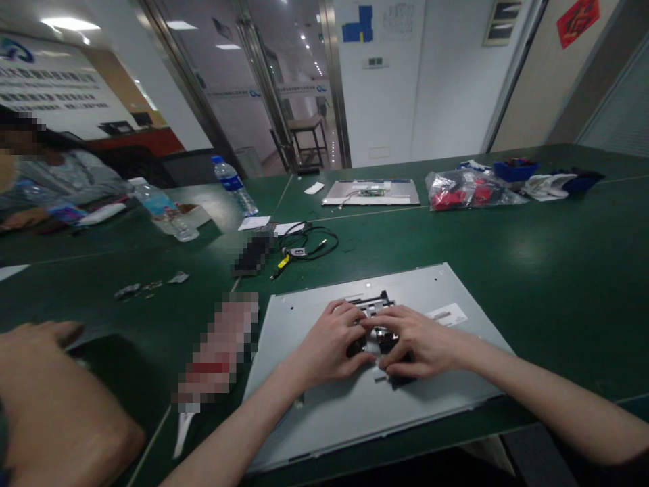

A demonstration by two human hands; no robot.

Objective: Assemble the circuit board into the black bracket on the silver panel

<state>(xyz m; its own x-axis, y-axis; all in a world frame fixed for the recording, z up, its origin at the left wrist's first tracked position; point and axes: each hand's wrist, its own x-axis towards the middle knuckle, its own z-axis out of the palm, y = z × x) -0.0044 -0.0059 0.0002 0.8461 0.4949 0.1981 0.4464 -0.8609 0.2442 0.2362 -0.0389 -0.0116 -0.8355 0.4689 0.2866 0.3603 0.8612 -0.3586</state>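
Note:
A flat grey metal panel point(319, 412), like the back of a display, lies on the table in front of me. Small black parts point(385, 338) sit on its middle, largely hidden by my fingers. From the left, my left hand point(337, 341) curls its fingers and thumb round the black parts. My right hand point(418, 341) comes from the opposite side, thumb and fingers closed about the same parts. The two hands' fingertips meet over them. A white label point(456, 314) is stuck to the panel beyond my right hand.
The green table point(532, 264) carries a black cable point(329, 237), bottles point(236, 186), a second panel point(372, 193) and a plastic bag with red items point(466, 191). Another person's arm point(61, 399) rests at near left. One more person point(61, 169) sits at far left.

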